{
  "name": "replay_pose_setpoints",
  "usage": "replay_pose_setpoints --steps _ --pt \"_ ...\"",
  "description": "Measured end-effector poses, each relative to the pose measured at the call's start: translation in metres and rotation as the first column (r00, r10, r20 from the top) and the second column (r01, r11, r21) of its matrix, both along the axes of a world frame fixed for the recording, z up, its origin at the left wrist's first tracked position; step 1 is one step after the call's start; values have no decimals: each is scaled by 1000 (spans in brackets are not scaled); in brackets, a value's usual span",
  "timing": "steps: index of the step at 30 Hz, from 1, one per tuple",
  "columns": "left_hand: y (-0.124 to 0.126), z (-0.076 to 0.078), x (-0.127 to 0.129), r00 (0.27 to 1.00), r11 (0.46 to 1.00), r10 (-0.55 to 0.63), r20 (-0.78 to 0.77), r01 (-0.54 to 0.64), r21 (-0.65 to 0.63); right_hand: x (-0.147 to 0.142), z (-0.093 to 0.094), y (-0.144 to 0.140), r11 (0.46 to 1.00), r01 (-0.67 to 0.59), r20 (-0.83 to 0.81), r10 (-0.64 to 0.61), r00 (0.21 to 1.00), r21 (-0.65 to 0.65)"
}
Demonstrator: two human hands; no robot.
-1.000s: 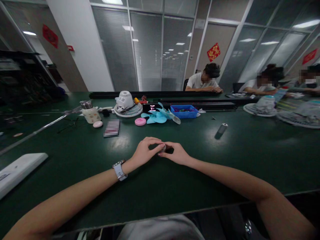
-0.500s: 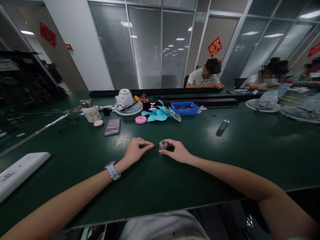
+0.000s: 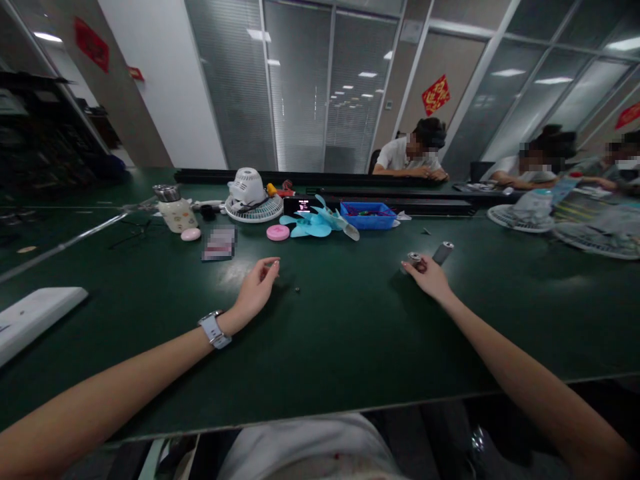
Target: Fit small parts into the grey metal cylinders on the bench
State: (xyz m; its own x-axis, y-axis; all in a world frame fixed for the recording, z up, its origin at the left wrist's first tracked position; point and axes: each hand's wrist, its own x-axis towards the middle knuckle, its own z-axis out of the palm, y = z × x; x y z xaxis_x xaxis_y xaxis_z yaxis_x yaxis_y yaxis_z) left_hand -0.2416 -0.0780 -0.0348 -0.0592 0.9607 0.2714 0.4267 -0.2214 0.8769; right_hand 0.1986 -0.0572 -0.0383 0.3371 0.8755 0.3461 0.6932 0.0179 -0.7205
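My right hand (image 3: 434, 279) has thumb and fingers closed round a short silver metal cylinder (image 3: 413, 259) with a round hole in its top. Right behind that hand stands a taller silver cylinder (image 3: 444, 251); whether they touch is not clear. A tiny dark metal piece (image 3: 297, 289), too small to name, lies on the green table (image 3: 330, 353). To its left is my left hand (image 3: 256, 288), resting low over the tabletop with fingers loosely bent, thumb and forefinger slightly apart, and nothing visible in it.
Beyond my hands are light-blue fan blades (image 3: 315, 223), a blue tray (image 3: 369, 217) of small parts, a pink round disc (image 3: 278, 232), a white fan (image 3: 247, 193) and a bottle (image 3: 175, 210). A white box (image 3: 40, 317) lies left. A person (image 3: 413, 157) sits opposite.
My right hand has carried the short cylinder to the right, beside the taller one. My left hand has drawn back left with its fingers parted; the tiny piece now shows on the table.
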Motion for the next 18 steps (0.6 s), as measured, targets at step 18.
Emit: replay_pose_setpoints --steps 18 --pt "-6 1 3 1000 1000 15 14 -15 -12 -230 15 -15 669 -710 182 744 644 -220"
